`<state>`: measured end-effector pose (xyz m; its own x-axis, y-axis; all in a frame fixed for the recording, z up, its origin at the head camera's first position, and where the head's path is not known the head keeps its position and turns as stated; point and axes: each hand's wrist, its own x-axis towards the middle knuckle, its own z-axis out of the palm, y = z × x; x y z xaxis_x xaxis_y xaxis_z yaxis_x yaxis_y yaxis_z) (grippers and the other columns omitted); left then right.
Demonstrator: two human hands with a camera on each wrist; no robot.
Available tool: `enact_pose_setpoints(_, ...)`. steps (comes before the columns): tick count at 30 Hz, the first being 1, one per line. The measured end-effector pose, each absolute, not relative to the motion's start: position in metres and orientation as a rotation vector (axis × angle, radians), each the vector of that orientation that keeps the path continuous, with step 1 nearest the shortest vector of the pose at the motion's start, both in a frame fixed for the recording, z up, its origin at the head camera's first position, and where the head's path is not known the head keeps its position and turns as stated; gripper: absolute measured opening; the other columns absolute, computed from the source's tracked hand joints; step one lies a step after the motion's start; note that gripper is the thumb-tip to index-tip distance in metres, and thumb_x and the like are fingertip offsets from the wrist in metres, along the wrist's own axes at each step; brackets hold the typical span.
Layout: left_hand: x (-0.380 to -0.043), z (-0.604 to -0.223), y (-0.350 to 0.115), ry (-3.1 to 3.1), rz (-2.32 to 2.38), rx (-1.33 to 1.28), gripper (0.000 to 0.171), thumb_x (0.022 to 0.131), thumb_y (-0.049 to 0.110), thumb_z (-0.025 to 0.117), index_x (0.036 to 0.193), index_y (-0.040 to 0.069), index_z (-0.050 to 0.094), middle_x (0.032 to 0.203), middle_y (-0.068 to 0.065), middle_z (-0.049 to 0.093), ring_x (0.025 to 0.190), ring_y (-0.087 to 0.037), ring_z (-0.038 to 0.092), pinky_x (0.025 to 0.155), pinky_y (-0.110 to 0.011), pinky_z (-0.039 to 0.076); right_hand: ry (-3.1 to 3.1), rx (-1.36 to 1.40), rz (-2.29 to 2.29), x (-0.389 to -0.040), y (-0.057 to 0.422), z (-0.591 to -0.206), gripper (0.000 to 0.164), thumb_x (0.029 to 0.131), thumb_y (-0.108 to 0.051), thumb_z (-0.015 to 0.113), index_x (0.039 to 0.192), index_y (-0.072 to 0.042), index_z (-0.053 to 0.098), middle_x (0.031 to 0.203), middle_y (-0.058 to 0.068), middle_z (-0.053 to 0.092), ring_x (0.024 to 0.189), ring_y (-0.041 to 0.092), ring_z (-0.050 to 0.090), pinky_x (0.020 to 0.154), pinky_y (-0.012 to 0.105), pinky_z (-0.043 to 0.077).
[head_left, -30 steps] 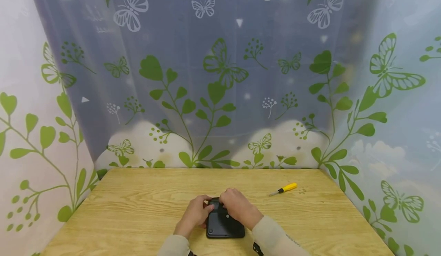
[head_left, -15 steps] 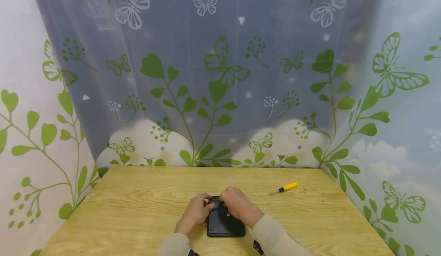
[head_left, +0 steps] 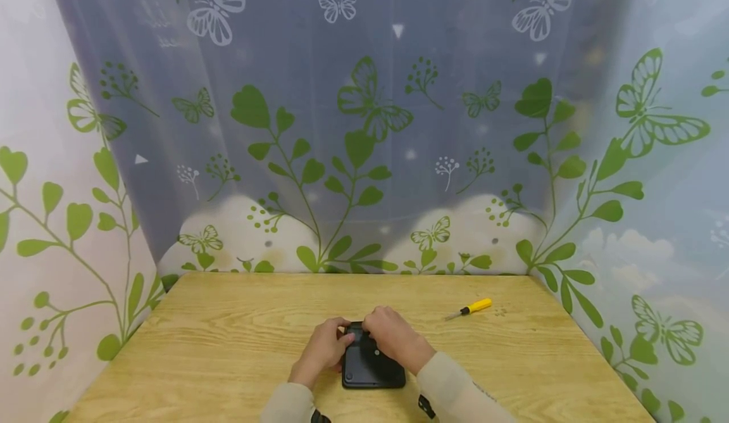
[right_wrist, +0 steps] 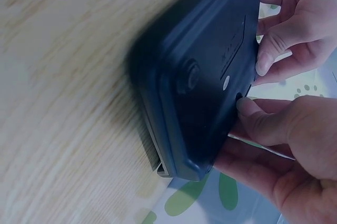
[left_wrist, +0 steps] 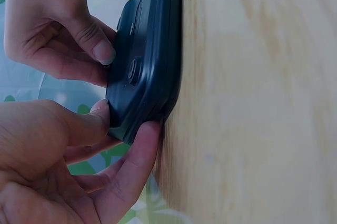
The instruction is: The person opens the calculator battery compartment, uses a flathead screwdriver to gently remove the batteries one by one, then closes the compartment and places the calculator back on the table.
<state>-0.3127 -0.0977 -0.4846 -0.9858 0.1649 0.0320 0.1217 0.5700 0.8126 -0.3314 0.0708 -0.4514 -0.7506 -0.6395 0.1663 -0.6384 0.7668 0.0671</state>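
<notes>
A black calculator (head_left: 367, 373) lies face down on the wooden table, its back with round rubber feet turned up. At its far left corner, my left hand (head_left: 324, 350) grips the edge; in the left wrist view the thumb (left_wrist: 100, 113) presses the rim and a finger reaches under the side. My right hand (head_left: 394, 335) holds the far edge towards the right. The right wrist view shows its thumb (right_wrist: 250, 108) on the back near a dark hole, fingers beyond the edge. A small pale round sticker (right_wrist: 226, 82) sits on the back. The face underneath is hidden.
A yellow-handled screwdriver (head_left: 469, 309) lies at the right rear of the table (head_left: 239, 321). Several tiny pieces (head_left: 501, 312), perhaps screws, lie beside its handle. A patterned curtain (head_left: 364, 176) hangs behind the table and along both sides.
The head view has tilted slightly, so the scene sits a little higher. Both hands keep their hold on the calculator, without visible movement against it.
</notes>
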Motion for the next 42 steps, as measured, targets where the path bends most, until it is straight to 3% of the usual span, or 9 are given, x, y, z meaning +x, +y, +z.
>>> enact_pose_setpoints(19,-0.3136,-0.4862,-0.0973,2.749,1.383,0.244,0.035,0.094,0.015,0.06,0.126,0.001,0.056,0.08,-0.01,0.056,0.047,-0.017,0.056,0.039,-0.03,0.053,-2.806,0.988,-0.045,-0.331,0.0685,-0.4517,0.009,0.081,-0.007,0.074,0.082,-0.016,0.074,0.076,0.0,0.068,0.073,0.014,0.064,0.06,0.022,0.053)
enact_pose_setpoints(42,-0.3138,-0.487,-0.0977,2.73,1.418,0.226,0.035,0.094,0.015,0.06,0.125,0.002,0.056,0.084,-0.011,0.057,0.056,-0.017,0.057,0.041,-0.03,0.054,-2.78,1.003,-0.067,-0.3295,0.0687,-0.4524,0.013,0.077,-0.004,0.077,0.082,-0.016,0.074,0.076,-0.001,0.068,0.074,0.014,0.065,0.063,0.023,0.055)
